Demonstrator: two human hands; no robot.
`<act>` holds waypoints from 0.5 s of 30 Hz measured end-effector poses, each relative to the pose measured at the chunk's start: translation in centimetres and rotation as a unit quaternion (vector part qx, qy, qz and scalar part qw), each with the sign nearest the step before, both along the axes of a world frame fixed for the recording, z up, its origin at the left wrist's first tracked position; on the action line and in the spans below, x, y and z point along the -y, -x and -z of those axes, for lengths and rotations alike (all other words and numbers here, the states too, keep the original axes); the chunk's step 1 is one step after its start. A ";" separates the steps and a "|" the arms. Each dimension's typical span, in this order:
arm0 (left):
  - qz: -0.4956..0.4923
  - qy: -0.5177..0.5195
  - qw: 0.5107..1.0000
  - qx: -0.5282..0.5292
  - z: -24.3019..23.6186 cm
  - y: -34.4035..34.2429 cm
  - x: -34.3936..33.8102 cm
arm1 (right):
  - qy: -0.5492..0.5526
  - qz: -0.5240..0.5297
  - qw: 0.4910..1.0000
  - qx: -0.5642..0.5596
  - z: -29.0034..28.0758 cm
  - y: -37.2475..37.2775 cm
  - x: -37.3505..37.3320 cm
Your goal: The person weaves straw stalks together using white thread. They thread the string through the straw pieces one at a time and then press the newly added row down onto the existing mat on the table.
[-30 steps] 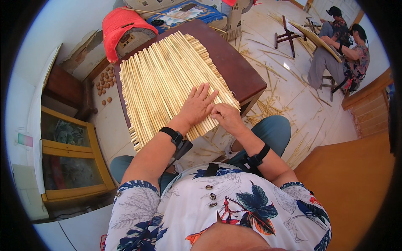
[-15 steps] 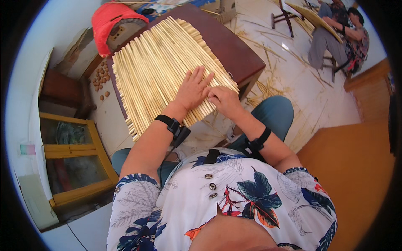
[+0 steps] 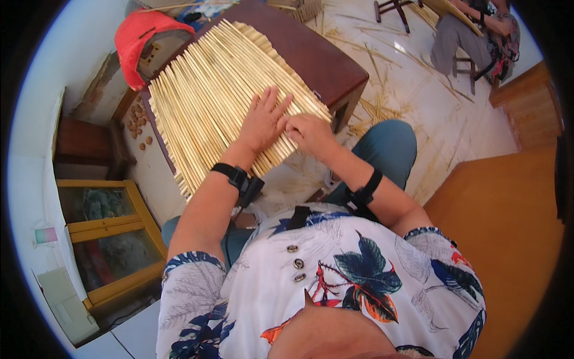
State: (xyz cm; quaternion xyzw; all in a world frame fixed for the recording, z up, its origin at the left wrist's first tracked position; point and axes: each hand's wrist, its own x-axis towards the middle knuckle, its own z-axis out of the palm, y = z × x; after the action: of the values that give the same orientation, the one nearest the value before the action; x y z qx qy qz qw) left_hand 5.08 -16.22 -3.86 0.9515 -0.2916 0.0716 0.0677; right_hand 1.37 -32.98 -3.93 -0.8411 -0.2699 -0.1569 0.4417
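Observation:
A mat of pale straw stalks (image 3: pixel 203 96), laid side by side, rests on a dark red table (image 3: pixel 311 57) and juts past its near edge. Flat on the stalks near the mat's right part lies my left hand (image 3: pixel 261 122), its fingers stretched out. Beside its fingertips, my right hand (image 3: pixel 311 133) is closed with the fingers curled at the mat's near right edge. What those fingers pinch, if anything, is hidden from this angle. A second layer with a wavy edge (image 3: pixel 254 36) shows under the mat's far right side.
A red cloth cover (image 3: pixel 131 45) hangs at the table's far left. Loose stalks (image 3: pixel 379 110) litter the floor on the right. A glass-fronted cabinet (image 3: pixel 113 233) stands at left, a brown wooden panel (image 3: pixel 490 239) at right. Another person (image 3: pixel 478 45) sits at the far right with a mat.
The whole view has shifted slightly, so the table and mat appear a little farther left and up. Both hands keep nearly the same places on the mat.

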 end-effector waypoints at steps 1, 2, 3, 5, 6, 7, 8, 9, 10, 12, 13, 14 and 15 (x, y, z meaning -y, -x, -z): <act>0.004 -0.016 1.000 0.002 -0.4 -0.2 0.0 | 0.001 -0.003 1.000 0.000 -0.1 -0.2 -0.1; 0.010 0.019 1.000 -0.017 -0.7 -0.1 0.2 | -0.004 -0.005 1.000 0.013 -0.3 -0.5 0.0; 0.012 0.017 1.000 -0.017 -0.6 0.0 0.3 | -0.003 -0.001 1.000 0.001 -0.3 -0.2 0.1; 0.010 0.010 1.000 -0.010 -0.8 -0.2 0.2 | -0.002 -0.002 1.000 -0.016 -0.6 -0.2 0.2; 0.010 0.012 1.000 -0.017 -0.7 -0.1 0.4 | -0.004 -0.002 1.000 -0.013 -0.7 -0.1 0.3; 0.009 0.015 1.000 -0.024 -0.8 -0.1 0.4 | -0.004 -0.004 1.000 -0.016 -0.8 -0.1 0.4; 0.009 0.012 1.000 -0.022 -0.9 -0.2 0.2 | -0.003 -0.005 1.000 -0.019 -0.8 -0.2 0.4; 0.007 0.016 1.000 -0.026 -0.8 -0.1 0.3 | -0.004 -0.005 1.000 -0.018 -0.8 -0.2 0.4; 0.005 0.019 0.999 -0.030 -0.8 -0.2 0.3 | -0.001 -0.009 1.000 -0.015 -0.8 -0.3 0.4; 0.006 0.019 0.999 -0.029 -0.8 -0.3 0.1 | 0.002 -0.013 1.000 -0.009 -0.7 -0.4 0.5; 0.013 0.024 0.999 -0.043 -1.0 -0.3 -0.1 | 0.003 -0.018 1.000 -0.021 -0.7 -0.4 0.5; 0.021 0.029 0.998 -0.057 -1.2 -0.4 -0.2 | 0.005 -0.023 0.999 -0.033 -0.7 -0.4 0.6; 0.030 0.028 0.996 -0.076 -1.6 -0.4 -0.4 | 0.003 -0.027 0.999 -0.040 -0.6 -0.3 0.5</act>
State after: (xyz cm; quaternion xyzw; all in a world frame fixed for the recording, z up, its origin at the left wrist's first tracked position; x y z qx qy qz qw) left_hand 5.51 -15.80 -2.30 0.9425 -0.3123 0.0056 0.1185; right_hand 1.72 -33.51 -3.32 -0.8407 -0.2749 -0.1104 0.4533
